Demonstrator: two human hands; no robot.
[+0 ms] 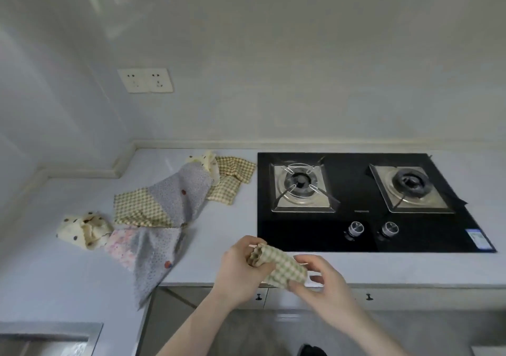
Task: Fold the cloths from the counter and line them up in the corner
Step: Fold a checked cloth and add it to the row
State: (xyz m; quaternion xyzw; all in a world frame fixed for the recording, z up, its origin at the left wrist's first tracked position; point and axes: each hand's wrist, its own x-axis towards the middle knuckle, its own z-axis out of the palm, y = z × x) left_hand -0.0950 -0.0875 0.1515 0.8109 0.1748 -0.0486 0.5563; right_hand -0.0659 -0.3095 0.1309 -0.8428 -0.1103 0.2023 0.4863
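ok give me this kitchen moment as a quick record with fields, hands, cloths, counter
left hand: grips one end of the checked cloth
right hand: pinches its other end
held cloth: bunched, above the counter's front edge
loose cloths: grey dotted cloth, second grey cloth, cream spotted cloth, unfolded
counter: pale
stove: two burners, right of the cloths

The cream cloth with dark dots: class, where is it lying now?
In the head view, the cream dotted cloth lies crumpled at the counter's left side, touching the pink floral cloth.
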